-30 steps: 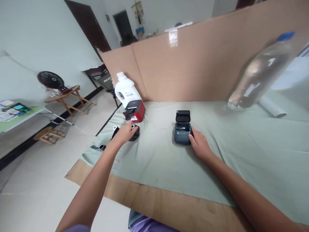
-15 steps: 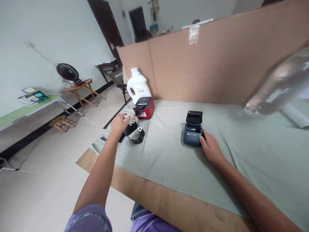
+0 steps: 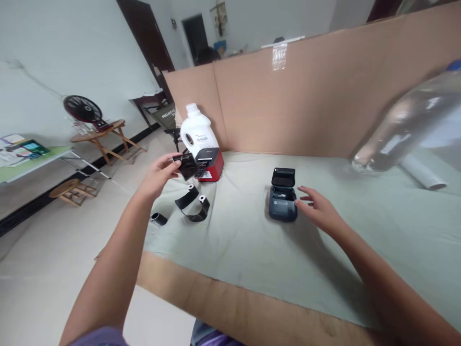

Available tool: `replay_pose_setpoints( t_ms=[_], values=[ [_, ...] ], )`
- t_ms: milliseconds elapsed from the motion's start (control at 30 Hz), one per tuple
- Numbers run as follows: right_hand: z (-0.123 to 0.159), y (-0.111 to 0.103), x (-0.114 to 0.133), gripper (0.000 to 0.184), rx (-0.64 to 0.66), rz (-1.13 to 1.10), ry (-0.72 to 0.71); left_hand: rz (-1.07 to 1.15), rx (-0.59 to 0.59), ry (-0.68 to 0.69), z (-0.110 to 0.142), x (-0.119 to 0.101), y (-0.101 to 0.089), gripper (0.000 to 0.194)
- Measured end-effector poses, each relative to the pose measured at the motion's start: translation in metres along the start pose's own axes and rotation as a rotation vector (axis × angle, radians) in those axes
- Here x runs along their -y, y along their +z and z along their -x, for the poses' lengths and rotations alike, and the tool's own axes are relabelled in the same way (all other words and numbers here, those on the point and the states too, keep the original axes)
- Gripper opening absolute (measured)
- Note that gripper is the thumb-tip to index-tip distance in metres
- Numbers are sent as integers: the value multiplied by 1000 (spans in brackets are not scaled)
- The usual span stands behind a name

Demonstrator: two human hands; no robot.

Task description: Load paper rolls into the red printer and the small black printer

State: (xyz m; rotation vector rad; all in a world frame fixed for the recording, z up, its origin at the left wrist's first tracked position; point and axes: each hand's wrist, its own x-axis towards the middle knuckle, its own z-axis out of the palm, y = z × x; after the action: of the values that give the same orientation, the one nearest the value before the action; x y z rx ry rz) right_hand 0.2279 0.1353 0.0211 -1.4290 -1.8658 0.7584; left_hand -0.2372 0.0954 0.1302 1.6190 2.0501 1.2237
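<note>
left hand (image 3: 161,172) pinches a black strip (image 3: 185,166) while the lidded device (image 3: 283,210) stands open

we have the strip between thumb and fingers of our left hand, lifted above the counter (image 3: 237,235) and just in front of the red box (image 3: 216,168). another dark piece shows at the box's front; where the two overlap, we cannot tell whether they join.

our right hand (image 3: 320,206) grips nothing: its fingers are spread at the right side of the lidded device, and we cannot be sure whether a fingertip touches it. that device sits upright near the middle of the pale green cloth, its lid (image 3: 283,178) raised and the compartment exposed. something small and pale shows inside, too small for us to name.

as for how far things have got, we judge the work partway: the lid is up, and one strip is off the cloth and in our hand. the lid is not yet down, and no roll that we can make out sits in the compartment. left lying on the cloth are a curled black band (image 3: 196,217) with a rolled end at each side, and a small black roll (image 3: 159,219) to its left, apart from it.

behind the red box we have a white jug (image 3: 200,132), near the cardboard panel (image 3: 273,105).
</note>
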Motion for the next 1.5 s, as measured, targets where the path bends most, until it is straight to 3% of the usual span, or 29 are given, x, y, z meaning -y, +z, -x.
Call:
replay_pose_setpoints(
  t_ms=[100,233,333,467,567,667,800,967,1033,1100,1233,1300,1433,1500],
  values=[
    [0,-36,51,41,-6,-35,-79,522,256,35,22,-53,47,55],
    [-3,-59,97,32,64,-61,-251,688,581,35,55,-105,135,44],
    [-9,-56,96,30,182,-68,-274,727,636,55,68,-121,187,46],
    [-17,-37,78,38,237,-56,-257,725,553,79,75,-122,223,53],
    [-21,-21,66,43,187,-86,-306,726,492,160,81,-117,236,52],
    [-26,-6,56,48,145,-143,-338,689,440,140,87,-112,243,50],
    [-31,17,48,52,120,-323,-215,643,339,102,93,-108,248,43],
    [-31,47,52,43,-97,-616,-94,643,278,92,99,-107,252,35],
    [-32,46,54,39,-117,-672,-80,703,322,76,102,-106,252,30],
    [-33,37,54,35,-51,-667,-100,767,366,40,104,-105,252,28],
    [-34,12,49,24,137,-369,-221,812,359,-41,106,-105,252,29],
    [-36,5,42,22,122,-199,-297,838,383,-105,110,-107,253,38],
    [-43,6,23,21,8,-35,-328,807,586,-255,135,-117,252,96],
    [-47,11,13,20,-3,-24,-290,792,669,-230,150,-121,252,102]
  ],
)
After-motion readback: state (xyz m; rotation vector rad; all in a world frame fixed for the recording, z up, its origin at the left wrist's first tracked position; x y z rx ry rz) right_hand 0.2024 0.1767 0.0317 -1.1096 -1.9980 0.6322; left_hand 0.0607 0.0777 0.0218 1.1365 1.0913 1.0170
